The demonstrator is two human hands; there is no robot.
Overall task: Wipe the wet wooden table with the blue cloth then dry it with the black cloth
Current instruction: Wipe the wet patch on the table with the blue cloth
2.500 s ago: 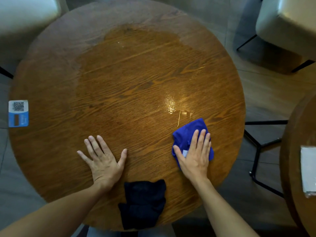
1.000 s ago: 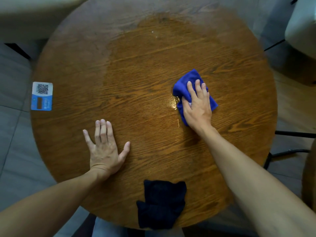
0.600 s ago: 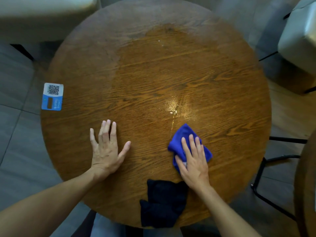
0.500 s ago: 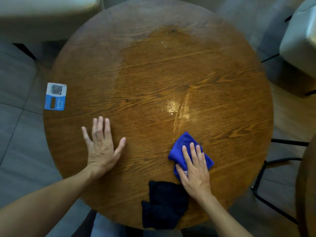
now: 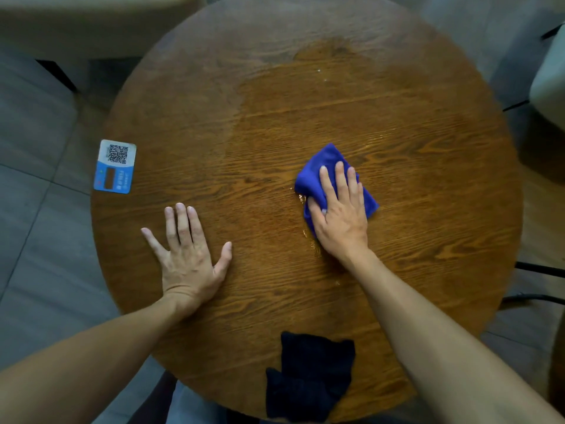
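A round wooden table fills the view, with a darker wet patch over its middle and right. My right hand lies flat on the blue cloth near the table's centre and presses it down. A few shiny water drops sit just left of and below that hand. My left hand rests flat on the bare wood at the near left, fingers spread, holding nothing. The black cloth lies crumpled at the near edge, partly hanging over it, apart from both hands.
A blue-and-white QR code sticker is stuck at the table's left edge. A pale chair stands at the far left and another pale seat at the right. Black metal legs show at the right over grey floor.
My right hand has pushed the blue cloth away from the near edge toward the table's centre, over the shiny wet spot. My left hand and the black cloth stay where they were.
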